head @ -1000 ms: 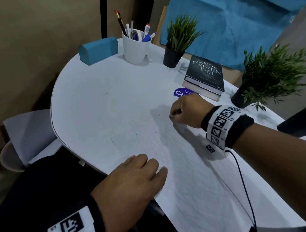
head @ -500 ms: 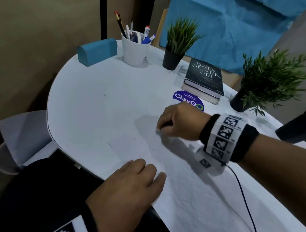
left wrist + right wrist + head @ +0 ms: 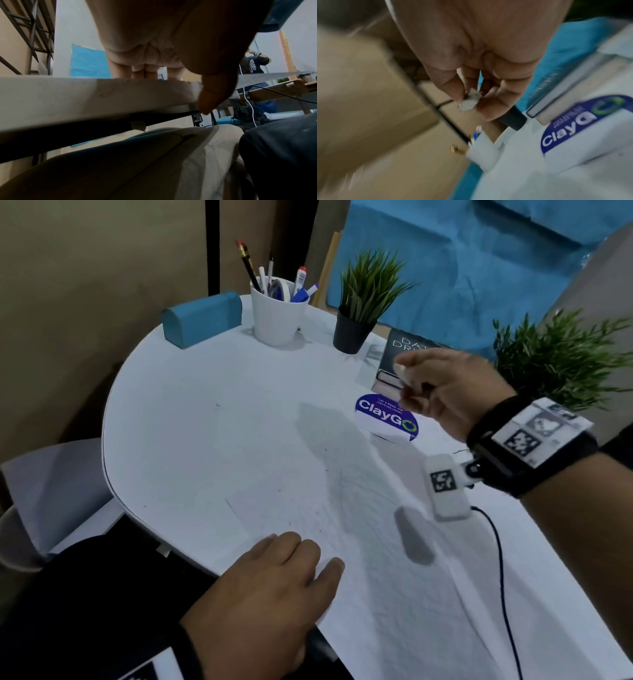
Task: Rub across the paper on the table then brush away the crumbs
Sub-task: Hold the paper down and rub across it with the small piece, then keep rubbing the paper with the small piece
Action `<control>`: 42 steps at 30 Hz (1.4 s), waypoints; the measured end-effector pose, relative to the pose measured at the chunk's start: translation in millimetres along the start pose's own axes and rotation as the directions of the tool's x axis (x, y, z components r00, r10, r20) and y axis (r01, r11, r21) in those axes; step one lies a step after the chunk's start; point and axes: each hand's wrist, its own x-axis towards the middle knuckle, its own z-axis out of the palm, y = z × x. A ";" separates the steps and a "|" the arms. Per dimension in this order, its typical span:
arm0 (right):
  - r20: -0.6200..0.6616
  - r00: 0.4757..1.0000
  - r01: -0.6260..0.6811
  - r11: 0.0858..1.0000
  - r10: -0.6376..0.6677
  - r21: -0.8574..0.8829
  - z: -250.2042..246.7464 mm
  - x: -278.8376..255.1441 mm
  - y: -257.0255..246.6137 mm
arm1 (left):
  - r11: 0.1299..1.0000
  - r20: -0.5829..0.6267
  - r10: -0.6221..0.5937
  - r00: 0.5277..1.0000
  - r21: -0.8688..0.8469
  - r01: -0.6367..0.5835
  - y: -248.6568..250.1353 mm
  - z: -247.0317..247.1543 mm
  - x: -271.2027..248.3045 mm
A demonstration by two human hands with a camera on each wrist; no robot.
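Observation:
A white sheet of paper (image 3: 394,559) with faint pencil marks lies on the white round table (image 3: 191,419). Small dark crumbs (image 3: 318,511) are scattered on it. My left hand (image 3: 274,587) rests flat on the paper's near edge, fingers straight; in the left wrist view the left hand (image 3: 150,73) lies over the table edge. My right hand (image 3: 442,392) is raised above the table near the book and pinches a small white eraser (image 3: 406,380) between thumb and fingers. The right wrist view shows the eraser (image 3: 470,101) in the right hand (image 3: 471,97).
A white cup of pens (image 3: 277,309), a blue case (image 3: 202,318), two potted plants (image 3: 363,302) (image 3: 561,357), a dark book (image 3: 400,354) and a purple ClayGo sticker (image 3: 387,416) stand at the back and right. A chair (image 3: 48,484) is at the left.
My right hand has lifted off the paper with the eraser and moved up and to the right, towards the book. The left hand has stayed on the paper.

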 end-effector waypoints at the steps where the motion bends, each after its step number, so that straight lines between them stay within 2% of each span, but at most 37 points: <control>1: -0.035 0.996 -0.070 0.986 0.076 0.153 -9.6 -1.2 -1.0 | 1.000 0.036 -0.004 0.999 -0.009 0.005 1.1 -3.9 0.5; 2: -0.023 0.987 -0.145 0.954 0.156 0.261 -16.4 -5.2 1.3 | 1.000 0.063 -0.016 0.998 -0.020 0.017 2.1 -7.7 0.4; 4: 0.116 0.946 -0.322 0.850 0.301 0.418 -23.2 -17.2 12.0 | 0.998 0.080 -0.051 0.995 -0.018 0.053 3.6 -14.4 0.5; 6: 0.283 0.880 -0.472 0.765 0.381 0.439 -24.5 -32.9 22.3 | 0.999 0.081 -0.053 0.995 0.003 0.053 3.0 -16.8 0.9; 7: 0.330 0.854 -0.511 0.767 0.402 0.388 -22.1 -41.3 25.8 | 0.999 0.067 -0.047 0.997 -0.004 0.048 2.0 -17.1 0.6; 9: 0.333 0.831 -0.526 0.823 0.445 0.212 -16.0 -51.9 30.8 | 0.998 0.052 -0.060 0.997 -0.024 0.062 -2.9 -18.6 -0.3; 10: 0.259 0.855 -0.482 0.873 0.449 0.075 -14.6 -54.8 33.5 | 0.996 0.060 -0.079 0.995 -0.027 0.081 -5.8 -20.6 -0.6; 11: 0.158 0.896 -0.396 0.908 0.414 -0.135 -15.8 -56.4 37.0 | 0.994 0.070 -0.100 0.993 -0.028 0.102 -8.7 -23.0 -0.7; 12: 0.068 0.938 -0.282 0.862 0.340 -0.421 -18.8 -57.2 40.2 | 0.992 0.075 -0.121 0.990 -0.035 0.123 -11.3 -25.5 -1.0; 13: 0.011 0.968 -0.169 0.684 0.251 -0.710 -23.2 -57.8 42.5 | 0.988 0.073 -0.140 0.987 -0.048 0.144 -14.2 -27.3 -1.3; 14: 0.000 0.977 -0.099 0.450 0.213 -0.887 -27.5 -58.0 44.4 | 0.985 0.064 -0.156 0.986 -0.063 0.160 -17.0 -28.1 -1.7; 15: -0.010 0.970 -0.080 0.280 0.241 -0.957 -32.4 -58.5 46.5 | 0.982 0.047 -0.168 0.985 -0.079 0.171 -20.2 -28.5 -2.2; 16: -0.039 0.944 -0.122 0.237 0.329 -0.964 -38.0 -59.6 49.4 | 0.979 0.028 -0.179 0.983 -0.098 0.181 -23.3 -28.9 -2.6; 18: -0.062 0.869 -0.280 0.385 0.491 -0.880 -47.2 -65.5 53.4 | 0.968 -0.007 -0.204 0.979 -0.151 0.201 -30.3 -29.9 -4.5; 20: -0.046 0.809 -0.354 0.423 0.587 -0.834 -53.6 -72.0 52.3 | 0.954 -0.018 -0.228 0.973 -0.204 0.220 -36.7 -32.1 -7.1; 25: 0.102 0.763 -0.284 0.472 0.639 -0.835 -53.0 -89.2 50.4 | 0.930 -0.047 -0.252 0.967 -0.288 0.229 -45.4 -38.0 -11.2; 28: 0.208 0.698 -0.295 0.540 0.685 -0.788 -43.9 -104.7 45.2 | 0.920 -0.075 -0.270 0.960 -0.314 0.235 -47.0 -38.8 -10.0; 30: 0.235 0.721 -0.324 0.618 0.651 -0.716 -41.2 -108.8 51.3 | 0.918 -0.078 -0.275 0.958 -0.317 0.238 -47.9 -38.4 -10.4; 32: 0.147 0.796 -0.425 0.715 0.587 -0.555 -42.7 -103.8 56.5 | 0.911 -0.046 -0.273 0.961 -0.334 0.243 -51.7 -37.2 -11.8; 33: 0.096 0.842 -0.413 0.749 0.530 -0.518 -43.3 -100.4 53.5 | 0.901 0.002 -0.281 0.960 -0.344 0.265 -53.5 -38.5 -11.6; 35: 0.110 0.910 -0.279 0.787 0.399 -0.551 -43.2 -91.0 35.3 | 0.885 0.155 -0.297 0.942 -0.326 0.333 -59.7 -43.8 -10.0; 38: 0.117 0.966 -0.087 0.720 0.229 -0.688 -36.6 -85.3 -14.9 | 0.847 0.418 -0.316 0.852 -0.280 0.452 -69.9 -63.9 4.6; 40: 0.138 0.983 0.037 0.605 0.122 -0.795 -33.2 -81.0 -48.5 | 0.801 0.435 -0.351 0.829 -0.319 0.507 -77.4 -80.1 23.5; 42: 0.181 0.983 0.149 0.427 0.036 -0.892 -26.8 -78.7 -77.6 | 0.740 0.358 -0.443 0.822 -0.371 0.560 -86.3 -93.1 46.1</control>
